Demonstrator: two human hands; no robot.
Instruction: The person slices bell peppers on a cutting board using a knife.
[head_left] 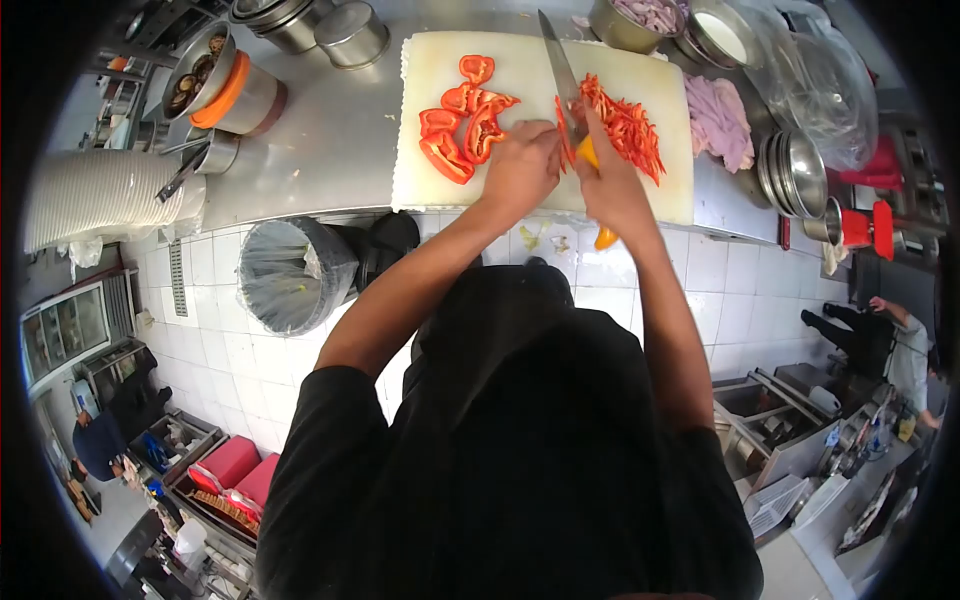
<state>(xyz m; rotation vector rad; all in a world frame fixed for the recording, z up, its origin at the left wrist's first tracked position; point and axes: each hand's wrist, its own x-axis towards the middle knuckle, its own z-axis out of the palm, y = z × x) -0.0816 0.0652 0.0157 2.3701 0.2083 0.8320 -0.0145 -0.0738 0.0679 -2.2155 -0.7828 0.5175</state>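
Observation:
My right hand (612,188) is closed around the yellow handle of a kitchen knife (559,62), whose long blade points away from me over a white cutting board (425,75). Close to the blade's left side, my left hand (524,166) has its fingers bent and pressed onto a piece of red bell pepper (564,134); the fingertips are partly hidden. Larger pepper pieces (483,128) lie to the left on the board. Right of the knife is a heap of thin red pepper strips (630,125).
Metal pots (352,35) and a bowl of mushrooms (200,72) stand at the back left. A pink cloth (718,120) and stacked steel bowls (800,175) sit right of the board. Below the counter is a lined bin (290,280). Two other people are farther off at either side.

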